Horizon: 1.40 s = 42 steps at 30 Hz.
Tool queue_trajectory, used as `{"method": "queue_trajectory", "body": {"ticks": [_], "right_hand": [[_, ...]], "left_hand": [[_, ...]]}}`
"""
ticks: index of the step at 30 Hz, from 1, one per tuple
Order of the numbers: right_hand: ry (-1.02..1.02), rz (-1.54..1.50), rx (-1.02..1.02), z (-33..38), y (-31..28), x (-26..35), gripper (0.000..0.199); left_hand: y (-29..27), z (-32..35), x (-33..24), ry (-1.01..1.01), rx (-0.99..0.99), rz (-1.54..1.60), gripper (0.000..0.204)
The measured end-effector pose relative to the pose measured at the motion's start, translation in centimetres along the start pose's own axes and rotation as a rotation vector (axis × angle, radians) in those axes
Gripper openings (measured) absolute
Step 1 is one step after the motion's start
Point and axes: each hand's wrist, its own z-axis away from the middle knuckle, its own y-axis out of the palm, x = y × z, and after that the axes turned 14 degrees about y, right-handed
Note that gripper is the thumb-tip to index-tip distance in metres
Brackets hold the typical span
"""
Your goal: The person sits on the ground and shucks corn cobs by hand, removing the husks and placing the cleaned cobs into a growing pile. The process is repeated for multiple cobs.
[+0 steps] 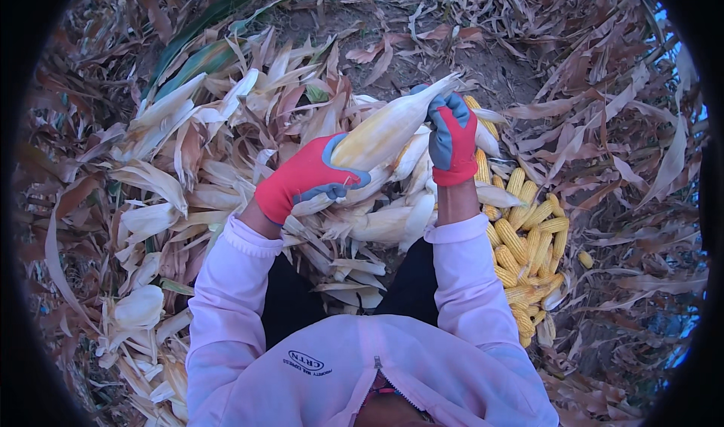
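Note:
An ear of corn [388,131] in its pale husk is held up in front of me, tilted with its tip toward the upper right. My left hand [313,174], in a red and grey work glove, is wrapped round the thick lower end. At the husk's tip, my right hand [452,134] in a matching glove has its fingers closed on the husk leaves. Below the held ear, several corn ears still in husks [377,227] lie in a heap between my knees.
A pile of bare yellow corn cobs [528,238] lies to my right, with one small cob piece [585,259] apart from it. Loose pale husks [151,193] spread across the left. Dry leaves and stalks [603,87] cover the ground around a patch of bare soil [332,42].

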Motion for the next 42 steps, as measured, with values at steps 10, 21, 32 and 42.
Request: {"method": "queue_trajectory", "body": {"ticks": [10,21,32,42], "right_hand": [[0.058,0.016,-0.032,-0.4,0.4,0.9,0.019],[0.263,-0.674,-0.095,-1.0,1.2,-3.1,0.018],[0.271,-0.795,0.044,-1.2,4.5,-5.5,0.025],[0.372,-0.869,0.444,-0.5,4.2,-2.0,0.029]], "left_hand": [[0.0,0.2,0.3,-0.076,0.081,0.340,0.046],[-1.2,-1.1,2.2,0.076,0.071,0.010,0.049],[-0.3,-4.5,6.1,0.493,-0.423,-0.109,0.065],[-3.9,-5.0,4.6,0.295,-0.526,0.591,0.056]]}}
